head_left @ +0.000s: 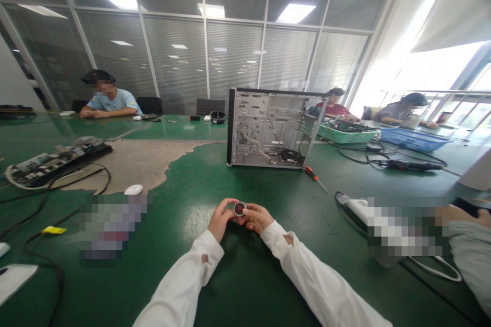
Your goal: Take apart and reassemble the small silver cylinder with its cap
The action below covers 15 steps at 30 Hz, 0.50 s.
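Note:
A small round object (240,208), with a pale rim and a dark and red face, is held between my two hands above the green table (184,276). My left hand (221,218) grips its left side, fingers bent round the edge. From the right, my right hand (259,217) pinches it with thumb and fingers. Beyond the hands stands an open computer case (268,127), its inside facing me, with loose cables and a black part low inside. A screwdriver (315,178) with a red and black handle lies by the case's right front corner.
Power strips (57,163) and cables lie at the left, near a white mouse (133,190). Green (347,135) and blue (414,139) baskets stand at the back right. A person's sleeve (470,250) is at the right edge; several people sit around the table.

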### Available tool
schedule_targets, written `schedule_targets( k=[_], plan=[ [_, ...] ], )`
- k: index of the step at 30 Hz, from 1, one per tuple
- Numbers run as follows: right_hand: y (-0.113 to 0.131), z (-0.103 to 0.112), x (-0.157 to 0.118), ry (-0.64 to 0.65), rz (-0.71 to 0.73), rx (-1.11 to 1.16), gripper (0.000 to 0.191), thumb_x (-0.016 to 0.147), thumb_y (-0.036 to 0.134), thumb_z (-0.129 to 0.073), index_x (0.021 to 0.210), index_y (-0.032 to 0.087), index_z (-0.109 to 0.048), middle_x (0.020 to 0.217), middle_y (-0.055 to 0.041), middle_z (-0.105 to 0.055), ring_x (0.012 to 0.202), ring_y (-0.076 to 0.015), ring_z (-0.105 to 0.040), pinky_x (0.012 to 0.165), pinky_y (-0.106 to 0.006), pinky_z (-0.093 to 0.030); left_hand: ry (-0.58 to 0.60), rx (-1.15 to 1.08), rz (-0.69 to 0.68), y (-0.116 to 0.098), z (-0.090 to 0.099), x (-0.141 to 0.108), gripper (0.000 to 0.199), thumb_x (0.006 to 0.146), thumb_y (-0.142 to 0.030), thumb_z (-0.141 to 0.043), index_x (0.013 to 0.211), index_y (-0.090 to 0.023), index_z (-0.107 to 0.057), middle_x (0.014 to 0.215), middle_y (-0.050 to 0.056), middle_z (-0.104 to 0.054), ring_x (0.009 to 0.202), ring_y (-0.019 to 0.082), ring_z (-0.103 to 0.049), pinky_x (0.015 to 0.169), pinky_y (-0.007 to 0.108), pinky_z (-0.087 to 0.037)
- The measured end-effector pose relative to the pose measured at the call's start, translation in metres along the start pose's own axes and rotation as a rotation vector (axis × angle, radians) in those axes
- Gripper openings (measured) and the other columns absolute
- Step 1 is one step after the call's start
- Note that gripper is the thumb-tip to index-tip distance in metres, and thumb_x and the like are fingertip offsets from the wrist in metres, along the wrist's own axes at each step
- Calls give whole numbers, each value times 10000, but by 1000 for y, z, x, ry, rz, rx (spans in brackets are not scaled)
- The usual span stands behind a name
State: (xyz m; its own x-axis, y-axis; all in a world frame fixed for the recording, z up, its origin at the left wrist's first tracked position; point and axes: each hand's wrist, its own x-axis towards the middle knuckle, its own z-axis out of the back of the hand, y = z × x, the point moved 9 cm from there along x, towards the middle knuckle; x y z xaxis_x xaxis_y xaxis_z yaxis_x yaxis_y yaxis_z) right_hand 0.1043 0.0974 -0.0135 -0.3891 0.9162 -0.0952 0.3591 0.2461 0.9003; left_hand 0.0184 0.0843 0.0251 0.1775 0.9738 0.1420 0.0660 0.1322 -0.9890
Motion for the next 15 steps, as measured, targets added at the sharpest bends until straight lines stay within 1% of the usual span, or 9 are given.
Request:
schedule_targets(
  k=[2, 4, 8, 15],
  plan=[
    [1, -1, -2, 4, -25, 29, 355, 531, 335, -670, 769, 104, -544, 543, -39, -596, 483, -116, -554, 344, -154, -278, 21, 19, -15, -3, -3, -1, 264, 651, -222, -498, 902, -142, -477, 555, -12, -588, 560, 139, -565, 632, 288, -433],
    [3, -4, -5, 37, -38, 43, 332, 567, 342, -651, 767, 95, -556, 560, -48, -602, 507, -115, -562, 378, -162, -319, 36, 35, -26, -5, -6, -2, 301, 639, -221, -537, 919, -140, -462, 550, -18, -584, 539, 130, -560, 625, 284, -435],
    [4, -6, -8, 96, -55, 61, 307, 643, 354, -598, 785, 83, -567, 583, -58, -603, 550, -107, -569, 456, -171, -378, 29, 77, -49, -6, -7, -4, 364, 646, -253, -569, 963, -134, -437, 520, -25, -567, 514, 121, -549, 591, 267, -429],
    [-10, 4, -3, 40, -163, 126, 275, 646, 362, -598, 716, 97, -578, 583, -31, -578, 544, -98, -562, 504, -195, -422, 23, 146, -40, -3, -6, -3, 396, 651, -335, -572, 968, -129, -457, 481, -31, -547, 476, 114, -532, 558, 253, -417]
  ],
)
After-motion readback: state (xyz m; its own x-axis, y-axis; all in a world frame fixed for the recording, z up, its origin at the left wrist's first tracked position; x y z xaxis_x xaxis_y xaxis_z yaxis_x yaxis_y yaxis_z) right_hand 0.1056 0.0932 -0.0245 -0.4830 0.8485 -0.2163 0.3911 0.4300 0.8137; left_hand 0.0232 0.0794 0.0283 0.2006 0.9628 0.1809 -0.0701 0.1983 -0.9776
